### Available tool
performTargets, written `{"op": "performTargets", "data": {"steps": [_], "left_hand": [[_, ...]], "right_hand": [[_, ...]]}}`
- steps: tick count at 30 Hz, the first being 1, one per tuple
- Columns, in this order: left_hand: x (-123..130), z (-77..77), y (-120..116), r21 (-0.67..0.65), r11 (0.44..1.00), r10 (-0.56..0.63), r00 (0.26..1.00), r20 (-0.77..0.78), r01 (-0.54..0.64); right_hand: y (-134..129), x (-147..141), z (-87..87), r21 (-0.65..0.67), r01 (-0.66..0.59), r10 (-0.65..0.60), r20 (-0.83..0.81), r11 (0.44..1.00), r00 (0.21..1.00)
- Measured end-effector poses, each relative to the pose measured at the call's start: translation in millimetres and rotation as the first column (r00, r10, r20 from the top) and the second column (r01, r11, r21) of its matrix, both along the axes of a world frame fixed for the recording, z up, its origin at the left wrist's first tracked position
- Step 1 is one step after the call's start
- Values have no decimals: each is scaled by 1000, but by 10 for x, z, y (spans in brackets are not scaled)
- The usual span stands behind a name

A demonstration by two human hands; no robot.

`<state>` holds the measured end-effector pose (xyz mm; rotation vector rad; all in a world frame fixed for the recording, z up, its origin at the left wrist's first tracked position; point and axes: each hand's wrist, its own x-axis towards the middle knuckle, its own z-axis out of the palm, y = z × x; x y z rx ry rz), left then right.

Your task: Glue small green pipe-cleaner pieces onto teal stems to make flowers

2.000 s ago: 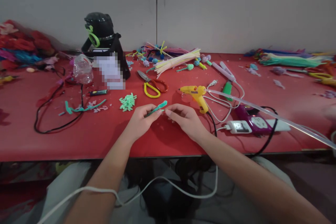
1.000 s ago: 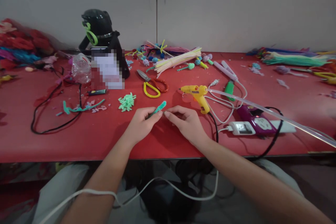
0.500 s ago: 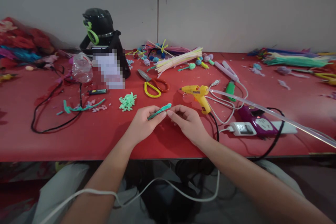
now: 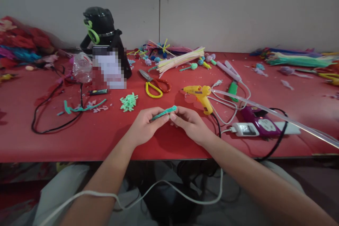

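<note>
1. Teal fuzzy stem [image 4: 164, 112] shifted right since the earlier frame; its tip is now right by the right hand's fingertips.
2. Left hand [image 4: 148, 123]: thumb and fingers clamped on the stem, tip sticking out.
3. Right hand [image 4: 189, 123]: thumb and index near the stem tip; can't tell if gripping.
4. Black bottle [image 4: 99, 24] upright, contents hidden; clear plastic container [image 4: 82, 69] beside it, contents unclear.
5. Forearms angle inward, hands nearly meeting above red table [image 4: 111, 141].
</note>
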<state>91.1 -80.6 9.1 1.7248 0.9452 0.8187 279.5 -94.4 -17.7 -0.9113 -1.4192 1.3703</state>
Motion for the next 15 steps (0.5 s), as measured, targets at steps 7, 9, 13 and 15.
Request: {"op": "performTargets", "data": {"steps": [7, 9, 13, 15], "left_hand": [[-8, -9, 11, 5, 994, 111, 993, -49, -111], [-14, -15, 15, -11, 991, 133, 990, -45, -133], [-21, -61, 32, -107, 981, 164, 986, 33, -159], [-17, -86, 42, -103, 977, 190, 981, 27, -186]], "right_hand": [[-3, -1, 7, -53, 138, -138, 10, 989, 990], [2, 1, -8, -57, 210, -210, -1, 976, 978], [27, 15, -49, -47, 329, -332, -52, 943, 942], [39, 22, -63, -43, 362, -365, -72, 931, 928]]}}
